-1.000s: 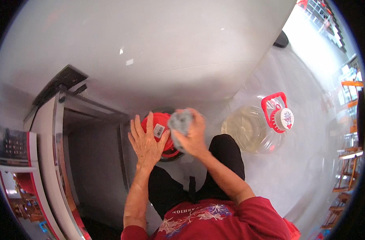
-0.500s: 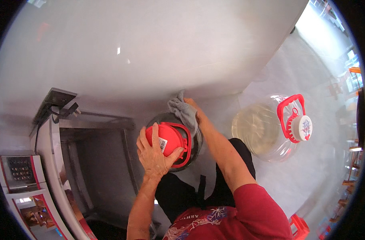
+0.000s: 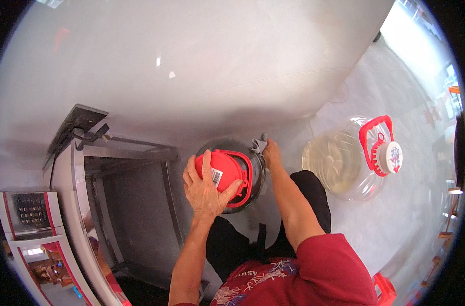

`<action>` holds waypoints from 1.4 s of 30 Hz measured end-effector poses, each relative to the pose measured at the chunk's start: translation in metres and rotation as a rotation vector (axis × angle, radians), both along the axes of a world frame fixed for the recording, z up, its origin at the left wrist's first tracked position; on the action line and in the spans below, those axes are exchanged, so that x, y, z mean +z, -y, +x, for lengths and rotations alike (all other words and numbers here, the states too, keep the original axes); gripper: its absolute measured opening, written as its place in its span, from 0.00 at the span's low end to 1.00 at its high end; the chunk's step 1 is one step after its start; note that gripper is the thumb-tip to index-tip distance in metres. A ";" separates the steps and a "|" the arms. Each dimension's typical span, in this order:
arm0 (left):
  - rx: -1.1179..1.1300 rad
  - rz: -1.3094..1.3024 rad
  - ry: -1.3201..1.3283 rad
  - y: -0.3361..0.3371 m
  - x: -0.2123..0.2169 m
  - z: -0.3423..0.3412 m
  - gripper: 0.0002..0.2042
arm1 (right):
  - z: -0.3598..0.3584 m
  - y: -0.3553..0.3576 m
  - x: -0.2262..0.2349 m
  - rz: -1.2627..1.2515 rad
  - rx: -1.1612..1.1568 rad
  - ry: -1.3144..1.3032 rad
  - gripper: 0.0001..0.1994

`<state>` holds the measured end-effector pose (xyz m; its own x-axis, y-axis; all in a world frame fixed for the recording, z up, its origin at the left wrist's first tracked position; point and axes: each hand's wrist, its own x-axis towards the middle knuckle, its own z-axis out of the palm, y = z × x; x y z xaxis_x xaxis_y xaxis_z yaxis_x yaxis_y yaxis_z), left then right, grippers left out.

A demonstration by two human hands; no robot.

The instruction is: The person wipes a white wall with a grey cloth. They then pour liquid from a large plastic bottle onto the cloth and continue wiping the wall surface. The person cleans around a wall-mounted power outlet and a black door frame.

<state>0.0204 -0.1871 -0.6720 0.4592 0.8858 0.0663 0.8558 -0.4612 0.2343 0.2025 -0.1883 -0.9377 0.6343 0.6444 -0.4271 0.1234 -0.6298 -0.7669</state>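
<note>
A large dark-looking jar (image 3: 260, 184) stands on the floor before my knees, topped by a red lid (image 3: 228, 173) with a red carrying handle (image 3: 250, 178). My left hand (image 3: 207, 191) grips the lid, fingers over its far side and thumb on the near side. A small barcode label shows on the lid beside my fingers. At the jar's far right side, my right hand (image 3: 271, 153) is closed on a grey cloth (image 3: 258, 146), most of which is bunched or hidden behind the jar. To the right lies a big clear jug (image 3: 339, 158) holding pale yellowish liquid, with a white cap and red handle.
A pale wall (image 3: 217, 66) rises right behind the jar. On the left stand a metal frame (image 3: 135, 153), a wall socket with a plug (image 3: 87, 120), and a microwave-like appliance (image 3: 31, 211). A red object (image 3: 384, 289) sits near my right elbow.
My right hand with the cloth has moved right and slightly down along the jar's side; less cloth shows. My left hand stays on the lid. The whole view has shifted a little.
</note>
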 end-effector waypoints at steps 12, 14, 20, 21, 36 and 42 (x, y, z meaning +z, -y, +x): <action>-0.104 0.066 0.007 0.004 -0.001 -0.004 0.52 | -0.040 0.033 0.014 0.633 -0.270 -0.359 0.23; -0.088 0.083 0.027 0.005 -0.004 -0.006 0.51 | -0.053 0.052 0.009 0.725 -0.343 -0.427 0.21; -0.087 0.100 0.059 0.003 -0.011 -0.008 0.49 | -0.107 0.076 -0.017 0.299 -0.983 -0.744 0.20; -0.085 0.109 0.059 0.002 -0.013 -0.010 0.49 | -0.115 0.074 0.009 0.227 -1.064 -0.818 0.21; -0.134 -0.056 -0.036 0.000 0.004 -0.011 0.57 | -0.039 0.051 0.066 0.614 -0.135 -0.200 0.26; -0.259 -0.042 -0.016 -0.010 0.002 -0.024 0.56 | -0.065 0.050 0.039 0.594 -0.272 -0.242 0.25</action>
